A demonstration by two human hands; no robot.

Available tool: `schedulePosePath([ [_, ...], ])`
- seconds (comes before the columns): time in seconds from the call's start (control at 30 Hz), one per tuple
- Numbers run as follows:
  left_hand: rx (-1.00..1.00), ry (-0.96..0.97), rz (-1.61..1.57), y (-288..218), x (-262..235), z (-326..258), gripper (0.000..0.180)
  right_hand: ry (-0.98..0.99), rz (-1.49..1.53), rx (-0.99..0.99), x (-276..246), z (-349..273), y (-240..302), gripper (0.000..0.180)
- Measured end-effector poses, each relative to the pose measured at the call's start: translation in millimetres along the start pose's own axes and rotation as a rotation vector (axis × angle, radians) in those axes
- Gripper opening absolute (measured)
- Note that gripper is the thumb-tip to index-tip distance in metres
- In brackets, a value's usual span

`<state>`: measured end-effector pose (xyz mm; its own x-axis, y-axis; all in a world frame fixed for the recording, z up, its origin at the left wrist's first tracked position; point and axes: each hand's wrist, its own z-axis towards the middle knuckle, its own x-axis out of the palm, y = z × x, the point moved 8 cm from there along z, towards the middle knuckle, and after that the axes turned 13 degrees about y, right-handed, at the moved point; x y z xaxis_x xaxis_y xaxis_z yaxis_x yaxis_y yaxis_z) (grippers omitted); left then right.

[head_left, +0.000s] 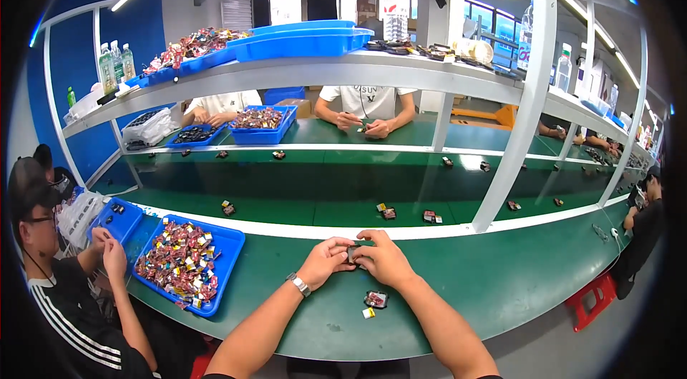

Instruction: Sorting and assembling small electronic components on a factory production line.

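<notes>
1. A small dark part (353, 253) sits pinched between both hands above the green surface (501, 271); left hand (323, 259) and right hand (386, 259) each close their grip on it.
2. Just below lie a dark piece (376, 299) and a small yellow-white chip (368, 313).
3. To the left, a blue tray (225, 264) holds colourful small pieces (179, 261).

Two hands, the left hand (323, 261) and the right hand (383, 259), meet on one small dark part (353, 253). On the desk (501, 279) at 6 o'clock lie two pieces: one dark part (376, 299) and one small yellow piece (368, 313). At 9 o'clock stand two blue trays (227, 250) (118, 218). At 11 o'clock stand three bottles (116, 64)
</notes>
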<state>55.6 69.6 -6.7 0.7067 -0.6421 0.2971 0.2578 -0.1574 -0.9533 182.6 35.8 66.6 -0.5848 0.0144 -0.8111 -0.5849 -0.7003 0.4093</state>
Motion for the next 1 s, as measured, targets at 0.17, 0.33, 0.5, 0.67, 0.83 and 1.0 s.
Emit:
schedulePosePath([
  [0.17, 0.011, 0.045, -0.038, 1.4, -0.2, -0.8, 0.031, 0.031, 0.130, 0.074, 7.1, -0.2, -12.9, 0.010],
  [0.33, 0.032, 0.126, 0.018, -3.3, 6.9, 0.1, 0.034, 0.032, 0.157, 0.129, 7.7, -0.5, -12.2, 0.009],
  [0.5, -0.016, 0.079, 0.005, -1.4, 4.4, -1.2, 0.033, 0.045, 0.191, 0.121, 8.6, -0.2, -11.1, 0.008],
  [0.67, -0.019, 0.070, 0.008, 0.5, 2.0, -1.7, 0.031, 0.028, 0.191, 0.079, 8.0, -2.8, -7.0, 0.009],
  [0.83, -0.018, 0.083, 0.007, 5.2, 0.4, 0.3, 0.030, -0.040, 0.165, 0.131, 11.8, -5.2, -7.1, 0.011],
  [1.0, -0.004, 0.089, -0.044, 5.1, -3.4, -1.1, 0.026, -0.081, 0.163, 0.083, 11.1, -4.3, -3.7, 0.012],
])
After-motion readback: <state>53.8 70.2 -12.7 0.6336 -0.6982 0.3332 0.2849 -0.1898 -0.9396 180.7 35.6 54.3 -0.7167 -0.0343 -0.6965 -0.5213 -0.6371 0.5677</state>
